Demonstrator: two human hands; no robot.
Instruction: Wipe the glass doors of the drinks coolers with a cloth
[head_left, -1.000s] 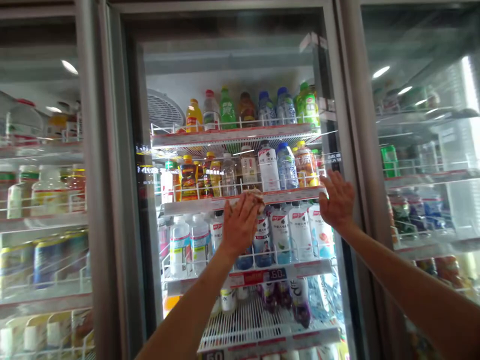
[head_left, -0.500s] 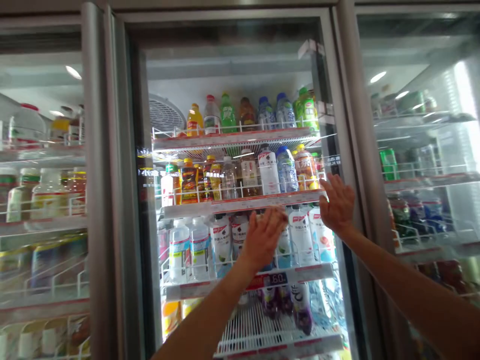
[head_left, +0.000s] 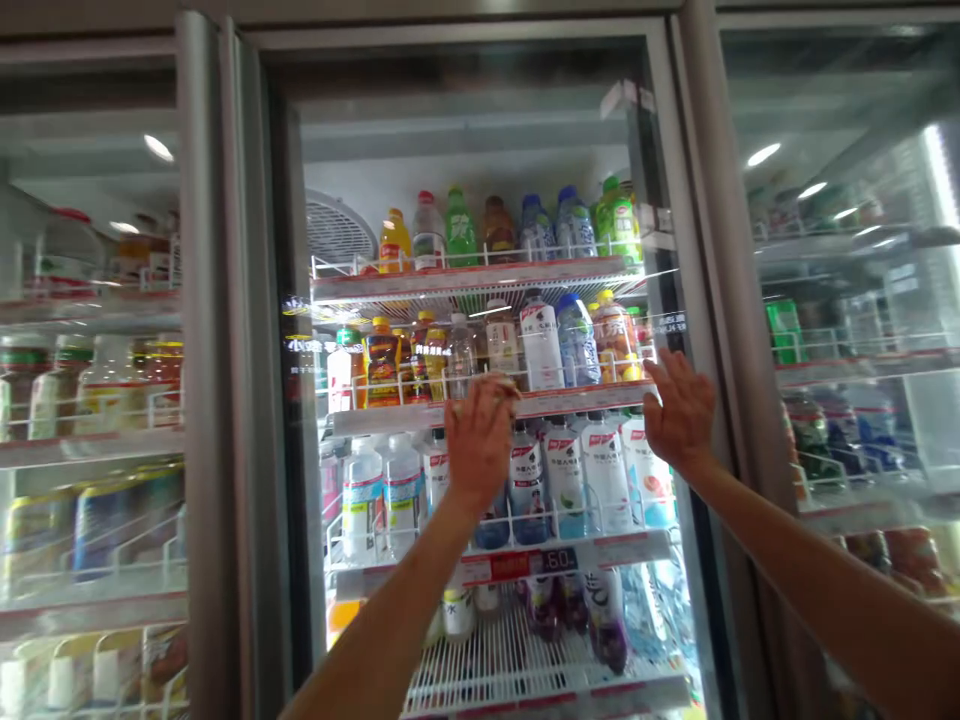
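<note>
My left hand point(head_left: 478, 447) is up in front of the glass door point(head_left: 465, 90) of a drinks fridge, at about the middle shelf edge. Under its fingers it presses a crumpled, pale brownish cloth point(head_left: 502, 384) to the glass; most of the cloth is hidden by the hand. To the right, my right hand point(head_left: 680, 412) rests with fingers spread against the glass beside the door's right frame point(head_left: 694, 250), holding nothing. Behind the glass, white-labelled bottles point(head_left: 564, 470) and blue-capped bottles point(head_left: 576, 340) stand on wire-fronted shelves.
Metal door posts point(head_left: 206, 400) stand on either side. A left fridge section holds jars and cans point(head_left: 109, 525); a right one has green cans point(head_left: 784, 328). Purple bottles point(head_left: 604, 620) lean on the lower rack point(head_left: 487, 670). A price tag point(head_left: 517, 564) sits on a shelf edge.
My left hand has slid left and a little upward across the glass with the cloth. My right hand stays in nearly the same place on the door.
</note>
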